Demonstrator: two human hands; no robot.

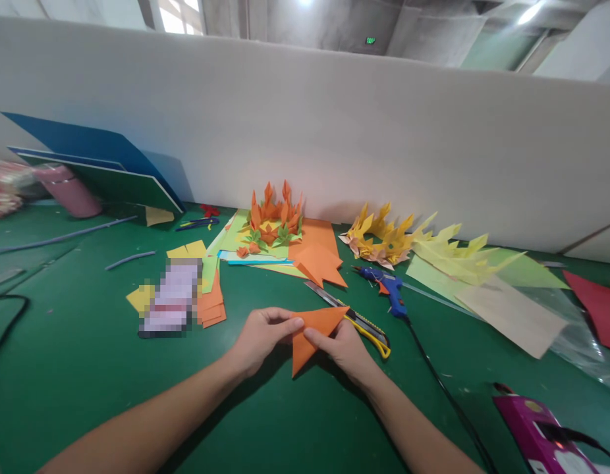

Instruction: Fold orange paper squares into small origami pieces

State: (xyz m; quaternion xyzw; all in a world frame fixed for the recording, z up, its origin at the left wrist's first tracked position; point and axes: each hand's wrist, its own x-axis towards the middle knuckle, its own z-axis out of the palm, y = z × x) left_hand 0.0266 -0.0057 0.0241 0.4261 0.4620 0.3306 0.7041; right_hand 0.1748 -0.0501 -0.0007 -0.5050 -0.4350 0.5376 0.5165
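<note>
Between both hands, above the green tabletop, is a piece of orange paper (317,324) folded into a triangle. My left hand (265,336) pinches its left corner, thumb on top. My right hand (347,342) grips the right side, its thumb lying across the front face. The fingers behind the paper are hidden. Just beyond my right hand lies a yellow utility knife (369,329) with its blade out. A blue glue gun (391,289) rests farther right. Orange paper pieces (213,306) lie left of my hands, next to a blurred-out phone (171,299).
At the back stand an orange paper crown (275,214) on coloured sheets and a yellow paper crown (379,237). A black cord (448,395) runs from the glue gun toward the front. A purple power strip (537,428) lies front right. Pink bottle (70,191) and boards (102,178) are far left.
</note>
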